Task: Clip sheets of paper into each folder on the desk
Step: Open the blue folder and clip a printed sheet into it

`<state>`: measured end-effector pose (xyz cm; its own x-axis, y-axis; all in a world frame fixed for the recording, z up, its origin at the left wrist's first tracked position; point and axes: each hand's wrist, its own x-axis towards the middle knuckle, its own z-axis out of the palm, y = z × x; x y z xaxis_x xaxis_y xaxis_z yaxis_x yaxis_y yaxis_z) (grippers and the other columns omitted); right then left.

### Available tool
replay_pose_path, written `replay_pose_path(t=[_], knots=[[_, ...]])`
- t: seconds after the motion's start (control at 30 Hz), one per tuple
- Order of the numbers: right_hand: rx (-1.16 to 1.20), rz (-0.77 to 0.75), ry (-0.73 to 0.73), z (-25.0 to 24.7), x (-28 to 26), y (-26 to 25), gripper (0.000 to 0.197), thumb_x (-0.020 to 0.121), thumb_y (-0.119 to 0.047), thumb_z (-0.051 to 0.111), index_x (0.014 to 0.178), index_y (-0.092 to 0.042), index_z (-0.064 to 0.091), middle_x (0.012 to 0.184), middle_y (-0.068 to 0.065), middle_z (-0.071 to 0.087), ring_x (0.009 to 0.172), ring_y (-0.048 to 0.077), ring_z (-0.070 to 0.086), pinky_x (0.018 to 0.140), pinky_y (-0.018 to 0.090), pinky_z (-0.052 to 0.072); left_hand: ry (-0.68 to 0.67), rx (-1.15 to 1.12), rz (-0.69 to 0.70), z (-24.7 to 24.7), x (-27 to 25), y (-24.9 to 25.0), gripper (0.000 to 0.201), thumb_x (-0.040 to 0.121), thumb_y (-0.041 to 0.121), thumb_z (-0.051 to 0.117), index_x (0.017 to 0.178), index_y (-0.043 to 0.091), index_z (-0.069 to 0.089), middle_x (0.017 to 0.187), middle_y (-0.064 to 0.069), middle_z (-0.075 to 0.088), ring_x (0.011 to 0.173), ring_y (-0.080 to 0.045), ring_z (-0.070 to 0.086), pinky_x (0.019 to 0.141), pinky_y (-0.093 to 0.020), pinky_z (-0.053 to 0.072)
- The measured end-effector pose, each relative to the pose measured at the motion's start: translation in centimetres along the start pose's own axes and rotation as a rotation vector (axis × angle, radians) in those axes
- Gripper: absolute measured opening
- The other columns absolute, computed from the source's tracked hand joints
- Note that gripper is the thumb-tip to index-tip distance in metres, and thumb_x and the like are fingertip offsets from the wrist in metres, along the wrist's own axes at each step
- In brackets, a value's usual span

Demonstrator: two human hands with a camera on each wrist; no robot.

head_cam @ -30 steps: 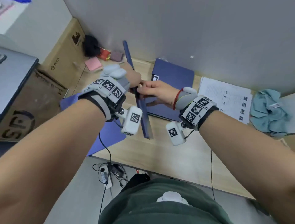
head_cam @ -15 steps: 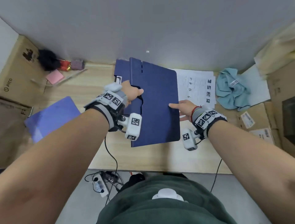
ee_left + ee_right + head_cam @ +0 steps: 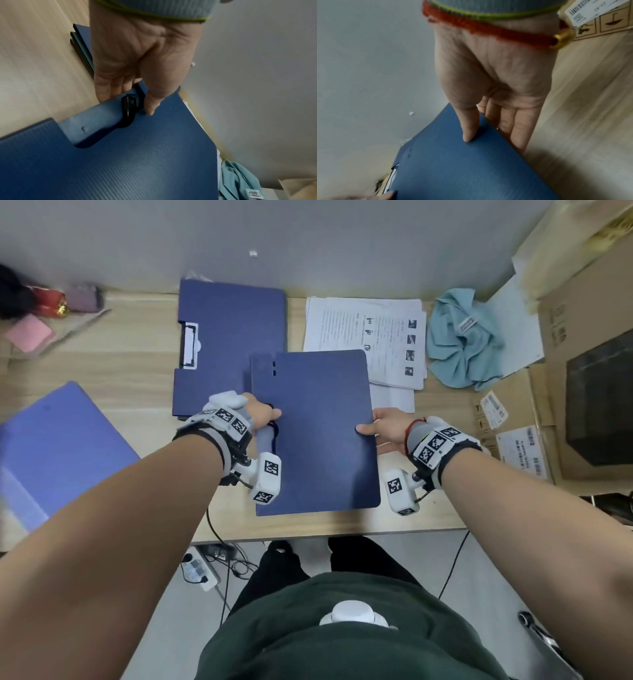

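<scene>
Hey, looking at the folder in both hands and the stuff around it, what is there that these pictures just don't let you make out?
- Inside the held folder: closed cover hides any sheets, all views.
- Right hand fingers: tips under the folder's edge.
- Left hand fingers: behind the folder's spine, left wrist view.
- Printed sheets: text too small, head view.
- Lighter blue folder: cut by the left edge, blurred.

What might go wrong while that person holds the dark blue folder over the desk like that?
The dark blue plastic folder is only pinched at its edges by the left hand and right hand, so it could slip. Set down carelessly, it might cover or crumple the printed paper sheets beside it.
</scene>
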<state>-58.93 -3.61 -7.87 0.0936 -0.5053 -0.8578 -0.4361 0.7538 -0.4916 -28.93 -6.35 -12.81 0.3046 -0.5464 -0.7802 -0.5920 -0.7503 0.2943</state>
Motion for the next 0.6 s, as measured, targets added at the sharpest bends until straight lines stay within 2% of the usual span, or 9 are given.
replay_pose_path(t=[0.07,0.1,0.17,0.2,0.23,0.33,0.43,0.5,0.6], knots=[[-0.027,-0.039,-0.056,-0.2,-0.4,-0.4,0.017,0.089,-0.016,0.071,0.104,-0.017,0.063,0.113,0.007,0.072,0.092,0.025,0.069,0.095,0.047,0.054,0.025,0.076,-0.004,-0.4,-0.8,0.1,0.077,0.039,0.071,0.068,0.096,0.019,0.067,0.098,-0.008,0.072,0.087,-0.032,0.07,0.087,-0.045,0.057],[-0.044,-0.063,-0.088,-0.1,-0.8,-0.9,0.019,0.089,-0.016,0.071,0.107,-0.015,0.064,0.11,0.007,0.072,0.088,0.025,0.069,0.092,0.046,0.056,0.024,0.097,0.03,-0.8,-1.8,0.6,0.081,0.041,0.075,0.065,0.099,0.018,0.068,0.103,-0.007,0.072,0.09,-0.032,0.07,0.088,-0.046,0.057],[-0.061,-0.125,-0.128,0.3,-1.7,-2.5,0.023,0.089,-0.023,0.07,0.109,-0.013,0.066,0.1,0.005,0.07,0.08,0.023,0.065,0.08,0.04,0.06,0.017,0.063,0.126,-2.0,-5.3,2.2,0.077,0.064,0.071,0.067,0.117,0.015,0.064,0.115,-0.005,0.067,0.1,-0.031,0.068,0.092,-0.044,0.056],[-0.046,-0.158,-0.146,0.6,-2.4,-3.5,0.023,0.091,-0.032,0.068,0.106,-0.014,0.067,0.095,0.005,0.068,0.076,0.021,0.063,0.073,0.037,0.06,0.028,0.012,0.157,-2.4,-7.1,2.9,0.075,0.073,0.068,0.065,0.127,0.016,0.06,0.116,-0.004,0.063,0.1,-0.03,0.067,0.091,-0.043,0.057],[-0.022,-0.187,-0.163,1.1,-3.0,-4.7,0.028,0.093,-0.041,0.064,0.104,-0.015,0.067,0.092,0.005,0.065,0.073,0.02,0.063,0.072,0.036,0.059,0.046,-0.047,0.178,-3.0,-8.4,3.6,0.078,0.074,0.071,0.063,0.132,0.019,0.057,0.113,-0.002,0.062,0.097,-0.028,0.067,0.087,-0.042,0.058],[0.035,-0.249,-0.228,2.7,-4.0,-8.2,0.045,0.096,-0.055,0.05,0.114,-0.016,0.066,0.102,0.0,0.066,0.078,0.019,0.07,0.084,0.042,0.058,0.072,-0.189,0.239,-4.6,-10.5,5.1,0.08,0.075,0.081,0.053,0.13,0.022,0.055,0.112,0.0,0.059,0.097,-0.024,0.066,0.078,-0.04,0.061],[-0.008,-0.305,-0.323,5.6,-4.8,-11.0,0.037,0.1,-0.049,0.045,0.109,-0.021,0.068,0.114,-0.003,0.071,0.099,0.028,0.07,0.091,0.043,0.056,0.09,-0.282,0.281,-6.9,-12.5,5.7,0.084,0.076,0.081,0.051,0.132,0.018,0.053,0.118,0.001,0.059,0.104,-0.022,0.064,0.079,-0.041,0.06],[-0.086,-0.334,-0.359,8.1,-5.0,-12.5,0.035,0.101,-0.048,0.044,0.107,-0.026,0.071,0.119,-0.005,0.07,0.107,0.028,0.068,0.092,0.041,0.055,0.155,-0.265,0.306,-8.7,-13.3,5.1,0.074,0.082,0.069,0.058,0.133,0.016,0.053,0.119,-0.001,0.062,0.101,-0.023,0.065,0.077,-0.041,0.06],[-0.146,-0.344,-0.365,10.8,-4.8,-13.5,0.034,0.1,-0.05,0.046,0.111,-0.031,0.071,0.122,-0.007,0.069,0.103,0.023,0.068,0.086,0.035,0.057,0.255,-0.111,0.337,-10.7,-12.7,3.4,0.038,0.086,0.03,0.063,0.119,0.012,0.061,0.102,-0.01,0.069,0.089,-0.032,0.07,0.075,-0.044,0.061]])
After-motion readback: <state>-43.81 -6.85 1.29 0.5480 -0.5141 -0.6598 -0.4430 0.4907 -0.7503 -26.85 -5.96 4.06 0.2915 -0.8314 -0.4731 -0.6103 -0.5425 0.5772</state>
